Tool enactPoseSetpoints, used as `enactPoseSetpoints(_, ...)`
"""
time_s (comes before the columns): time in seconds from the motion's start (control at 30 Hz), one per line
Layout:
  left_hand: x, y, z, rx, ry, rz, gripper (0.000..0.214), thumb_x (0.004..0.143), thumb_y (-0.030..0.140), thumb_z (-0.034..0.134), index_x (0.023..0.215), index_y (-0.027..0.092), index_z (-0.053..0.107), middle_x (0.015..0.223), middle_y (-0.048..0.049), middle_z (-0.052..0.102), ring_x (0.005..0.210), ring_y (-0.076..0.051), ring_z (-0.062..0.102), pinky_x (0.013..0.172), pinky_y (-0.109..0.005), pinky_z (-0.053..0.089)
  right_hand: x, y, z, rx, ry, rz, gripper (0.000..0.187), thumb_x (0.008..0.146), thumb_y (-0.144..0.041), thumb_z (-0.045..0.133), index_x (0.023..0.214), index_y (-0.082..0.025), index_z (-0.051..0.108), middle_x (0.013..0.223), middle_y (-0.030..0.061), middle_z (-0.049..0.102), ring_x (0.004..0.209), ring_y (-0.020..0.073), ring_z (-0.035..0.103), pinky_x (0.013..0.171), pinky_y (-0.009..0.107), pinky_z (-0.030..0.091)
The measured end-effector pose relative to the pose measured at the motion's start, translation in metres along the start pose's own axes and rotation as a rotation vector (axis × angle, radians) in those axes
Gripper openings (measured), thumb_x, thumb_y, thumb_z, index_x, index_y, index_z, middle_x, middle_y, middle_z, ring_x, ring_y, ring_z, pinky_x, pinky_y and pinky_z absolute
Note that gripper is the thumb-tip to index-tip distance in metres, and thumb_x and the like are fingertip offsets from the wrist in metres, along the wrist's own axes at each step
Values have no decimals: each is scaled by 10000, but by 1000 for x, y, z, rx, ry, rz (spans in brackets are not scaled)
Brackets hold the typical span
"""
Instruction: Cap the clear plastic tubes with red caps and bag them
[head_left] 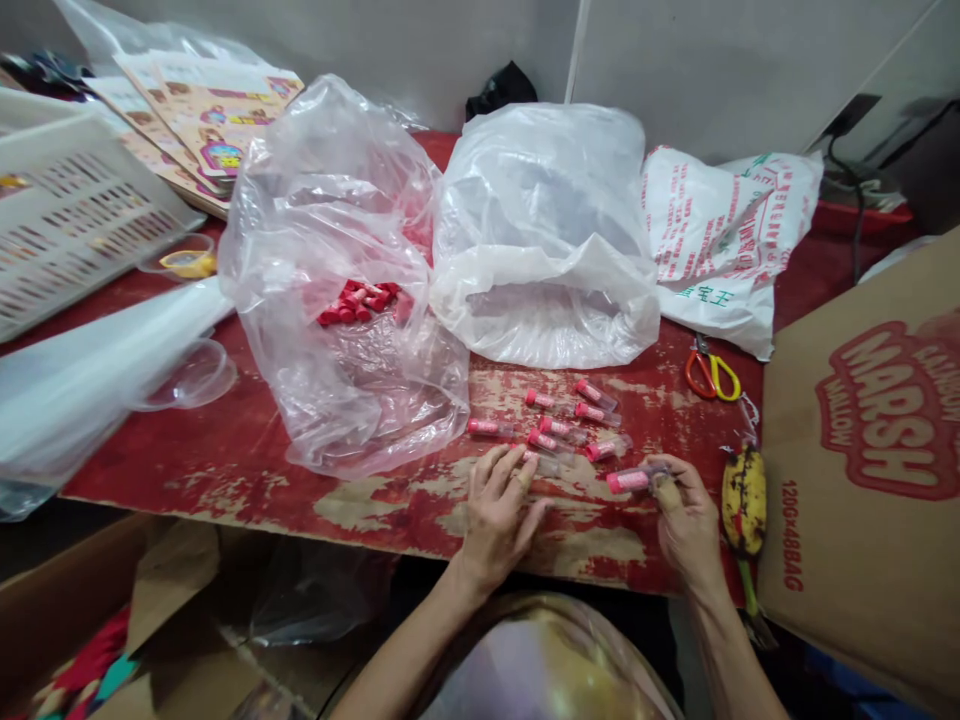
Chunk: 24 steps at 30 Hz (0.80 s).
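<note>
My right hand [686,515] pinches the clear end of a small tube with a red cap [628,482], held lying level just above the table's front part. My left hand [499,510] rests palm down with its thumb apart from the fingers. Its fingertips are beside or touching the nearest of several loose capped tubes [562,430], which lie scattered on the worn red table [360,505]. Behind them, a clear plastic bag [337,390] holds more red pieces [364,302]. To its right stands a white plastic bag [544,200] with its mouth toward me.
Scissors [711,375] and a spotted banana [745,500] lie at the right, beside a large cardboard box [862,450]. A printed white sack [735,240] slumps behind. Leftward are a white crate [82,220], printed cards [202,120] and clear plastic lids [187,375]. An open carton [180,580] sits below the table.
</note>
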<state>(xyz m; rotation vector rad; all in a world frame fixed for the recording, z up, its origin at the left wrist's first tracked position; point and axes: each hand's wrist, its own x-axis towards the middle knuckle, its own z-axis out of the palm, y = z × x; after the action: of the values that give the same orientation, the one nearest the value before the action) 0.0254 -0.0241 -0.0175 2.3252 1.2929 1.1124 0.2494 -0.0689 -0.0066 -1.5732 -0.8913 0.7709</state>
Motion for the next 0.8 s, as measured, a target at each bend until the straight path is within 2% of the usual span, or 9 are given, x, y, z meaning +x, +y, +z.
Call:
enactPoseSetpoints(0.1,14,-5,18,205,-168,136,492,772,348,659,1220,170,562,1351,-178,508,1300,-363,385,1053,-574,288,-1,3,-7,-65,-15,56,336,771,-420,654,1010,-186,622,891,56,681,782,180,632,692,283,512)
enactPoseSetpoints(0.2,29,-15,41,306,-280,179,536,761,391,662,1243,188,546,1411,-186,445,1345,-375,325,1073,-640,191,-10,7,0,-41,-21,96,395,745,-432,675,1043,-181,611,885,62,694,789,190,645,707,295,513)
enactPoseSetpoints(0.27,39,-23,53,336,-268,181,485,795,351,628,1247,195,544,1398,-188,461,1345,-363,335,1073,-649,180,-14,11,7,3,3,112,394,745,-436,677,1037,-183,602,878,58,689,773,179,641,692,284,508)
enactPoseSetpoints(0.33,48,-29,58,328,-205,189,412,825,290,593,1222,186,562,1366,-192,494,1330,-354,366,1071,-647,191,-16,16,14,43,36,113,365,751,-436,675,1003,-183,604,866,50,677,744,163,625,666,266,496)
enactPoseSetpoints(0.43,53,-27,47,205,-52,170,335,838,252,575,1163,170,590,1281,-182,564,1278,-330,437,1069,-610,246,-13,22,20,117,46,106,349,764,-429,668,1005,-185,606,880,49,674,744,155,615,666,261,490)
enactPoseSetpoints(0.53,40,-11,23,-79,35,3,274,867,246,531,1121,169,597,1085,-136,646,1078,-250,579,959,-459,435,-11,23,27,200,22,97,354,776,-407,666,1048,-190,601,916,61,684,789,166,631,714,285,501)
enactPoseSetpoints(0.6,24,2,11,-319,-42,-186,237,889,254,493,1081,176,609,970,-97,660,917,-197,624,818,-354,507,-12,21,31,246,3,86,346,784,-386,666,1066,-197,598,929,62,687,801,170,639,728,296,508)
enactPoseSetpoints(0.7,4,15,3,-669,-190,-484,251,874,318,520,1053,177,626,871,-65,665,786,-172,638,685,-292,527,-15,16,39,262,-50,70,335,802,-357,652,1100,-216,592,950,52,687,787,161,643,711,286,519)
enactPoseSetpoints(0.8,-3,20,4,-925,-177,-726,243,801,346,615,959,167,657,779,-33,655,664,-149,628,612,-264,525,-22,11,47,207,-107,68,315,810,-339,641,1099,-220,601,954,47,692,793,157,652,704,265,530)
